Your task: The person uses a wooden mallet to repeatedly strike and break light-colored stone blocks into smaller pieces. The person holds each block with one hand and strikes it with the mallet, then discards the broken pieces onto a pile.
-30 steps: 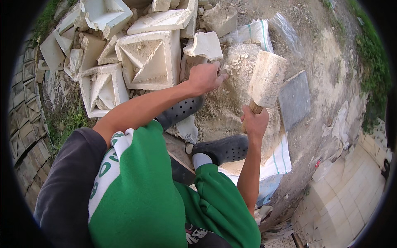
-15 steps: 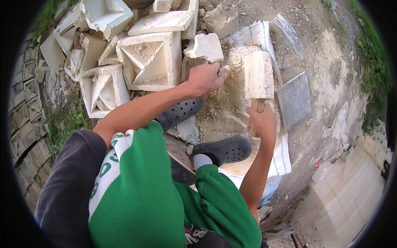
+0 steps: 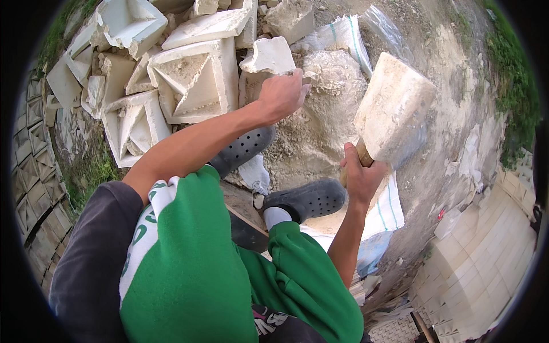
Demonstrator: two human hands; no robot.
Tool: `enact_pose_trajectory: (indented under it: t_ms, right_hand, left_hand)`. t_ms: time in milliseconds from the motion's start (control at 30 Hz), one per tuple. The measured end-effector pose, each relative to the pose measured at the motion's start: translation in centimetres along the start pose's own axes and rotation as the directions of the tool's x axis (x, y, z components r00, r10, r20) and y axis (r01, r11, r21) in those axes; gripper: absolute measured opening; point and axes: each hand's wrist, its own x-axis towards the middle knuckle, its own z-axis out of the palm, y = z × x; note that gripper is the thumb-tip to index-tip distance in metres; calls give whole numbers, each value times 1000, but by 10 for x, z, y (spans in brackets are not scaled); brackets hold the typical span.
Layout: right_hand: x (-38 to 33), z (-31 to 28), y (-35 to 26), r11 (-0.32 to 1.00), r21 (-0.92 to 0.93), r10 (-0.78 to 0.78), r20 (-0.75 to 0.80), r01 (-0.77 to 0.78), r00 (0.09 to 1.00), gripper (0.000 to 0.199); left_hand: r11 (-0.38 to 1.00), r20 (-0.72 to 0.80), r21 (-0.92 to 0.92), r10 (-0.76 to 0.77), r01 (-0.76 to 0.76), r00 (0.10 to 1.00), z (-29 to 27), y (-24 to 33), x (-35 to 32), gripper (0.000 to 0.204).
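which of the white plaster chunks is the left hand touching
The small broken chunk right above the left hand, beside the rubble mound. The larger hollow square moulds lie further left, untouched.

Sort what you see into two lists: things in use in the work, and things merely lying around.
In use:
- left hand touching the broken plaster chunk
- right hand gripping the big mallet
- rubble heap

Lying about:
- hollow plaster moulds
- woven sacks
- stacked pale blocks
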Motion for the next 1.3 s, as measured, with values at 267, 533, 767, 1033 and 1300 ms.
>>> enact_pose_trajectory:
  t_ms: [267, 533, 767, 1033, 1300]
  right_hand:
    - [2, 51, 60, 924, -295, 288, 123, -242, 950, 31]
    - [-3, 38, 58, 957, -218, 213, 84, -191, 973, 39]
    - [3, 52, 59, 899, -233, 415, 175, -372, 893, 33]
    - [-4, 26, 60, 904, -71, 428, 139, -423, 893, 33]
    - [-15, 19, 15, 987, 135, 88, 13, -89, 996, 16]
  left_hand:
    - [998, 35, 40, 37, -39, 999, 3, 1, 5, 38]
    - [997, 11, 29, 64, -65, 998, 4, -3, 2, 37]
    - [990, 3, 41, 132, -132, 991, 10, -3, 8, 38]
    - [987, 120, 43, 151, -157, 981, 4, 24, 22, 39]
    - [992, 48, 81, 95, -99, 994, -6, 15, 7, 40]
